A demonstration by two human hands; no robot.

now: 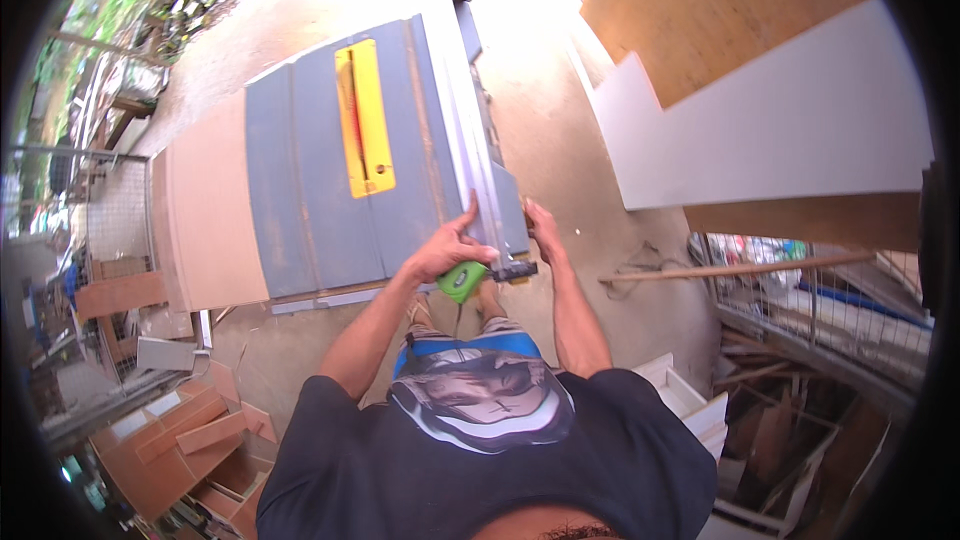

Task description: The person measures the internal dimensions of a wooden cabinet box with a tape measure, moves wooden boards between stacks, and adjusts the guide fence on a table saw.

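A green tape measure (462,281) is in my left hand (448,248), at the front end of a long silver rip fence (468,130). One finger of that hand stretches along the fence. The fence lies along the right part of a grey-blue table saw (285,160). A yellow insert plate (376,140) with a long slot sits in the saw's top. My right hand (543,232) is at the right edge of the saw, its fingers bent in; what they grip is partly hidden. Between the hands is the fence's black front clamp (515,272).
A light brown board (205,210) extends the saw top on the left. Large white panels (770,120) and a brown sheet (720,10) stand at right. A wooden stick (740,268) lies across a wire-mesh rail. Wooden offcuts (170,440) are heaped at lower left.
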